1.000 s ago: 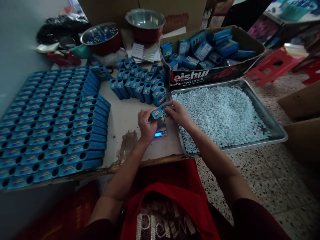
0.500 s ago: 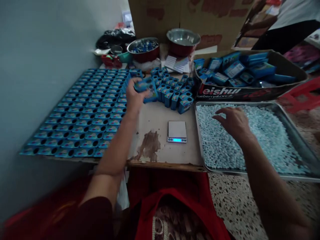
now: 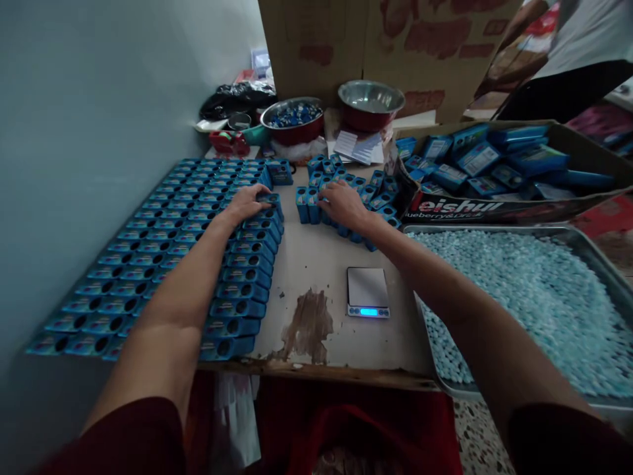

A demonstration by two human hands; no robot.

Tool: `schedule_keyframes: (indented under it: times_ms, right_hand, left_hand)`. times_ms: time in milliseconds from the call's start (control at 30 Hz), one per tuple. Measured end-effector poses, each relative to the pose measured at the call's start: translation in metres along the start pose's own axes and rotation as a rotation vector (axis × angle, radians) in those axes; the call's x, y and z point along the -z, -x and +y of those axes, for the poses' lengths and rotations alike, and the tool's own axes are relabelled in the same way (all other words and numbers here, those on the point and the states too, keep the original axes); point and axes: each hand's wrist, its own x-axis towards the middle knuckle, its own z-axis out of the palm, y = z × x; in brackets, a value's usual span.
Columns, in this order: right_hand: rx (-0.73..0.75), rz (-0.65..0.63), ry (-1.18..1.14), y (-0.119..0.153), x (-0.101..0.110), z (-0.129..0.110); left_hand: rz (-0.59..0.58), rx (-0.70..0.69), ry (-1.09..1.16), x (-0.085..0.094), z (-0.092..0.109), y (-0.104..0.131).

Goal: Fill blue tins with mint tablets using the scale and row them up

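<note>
My left hand (image 3: 247, 203) is closed around a small blue box (image 3: 273, 201) at the right edge of the rows of blue boxes (image 3: 240, 290). These boxes have dark round holes on top and stand side by side. My right hand (image 3: 341, 203) rests on the loose cluster of blue boxes (image 3: 314, 210) at the table's middle, its fingers bent over them; what lies under the fingertips is hidden. A small scale (image 3: 368, 290) with a lit blue display sits nearer the front edge.
To the right, a metal tray (image 3: 430, 356) holds pale blue pellets, with a carton (image 3: 455, 208) of blue packs behind it. Two metal bowls (image 3: 291, 122) (image 3: 370, 105) and a red tape dispenser (image 3: 229, 143) stand at the back. A person is partly visible at the upper right.
My left hand no longer holds the box in the air and is down at the rows. My right hand has moved left from above the tray to the loose boxes. The view has shifted.
</note>
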Motion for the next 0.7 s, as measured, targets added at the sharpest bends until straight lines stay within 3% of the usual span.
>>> schedule_keyframes:
  times_ms: [100, 167, 300, 367, 533, 600, 700]
  right_hand:
    - [0.063, -0.081, 0.117, -0.045, -0.015, -0.011]
    - [0.085, -0.143, 0.189, -0.066, -0.022, -0.016]
    - [0.084, -0.198, 0.250, -0.090, -0.026, -0.021]
    - [0.120, -0.197, 0.215, -0.093, -0.024, -0.026]
    - [0.221, -0.261, 0.099, -0.068, -0.014, -0.052]
    - [0.189, -0.268, 0.057, -0.043, -0.005, -0.057]
    - [0.056, -0.208, -0.049, 0.011, 0.012, -0.046]
  left_hand:
    - [-0.051, -0.005, -0.065, -0.001, -0.007, 0.002]
    - [-0.041, -0.021, -0.146, -0.004, -0.002, 0.008]
    - [-0.100, -0.159, -0.332, -0.025, 0.021, 0.031]
    - [-0.141, -0.165, -0.368, -0.038, 0.029, 0.043]
    - [-0.078, -0.125, -0.318, -0.051, 0.031, 0.055]
    - [-0.033, -0.111, -0.285, -0.051, 0.030, 0.053]
    - [-0.020, -0.089, -0.255, -0.051, 0.027, 0.051]
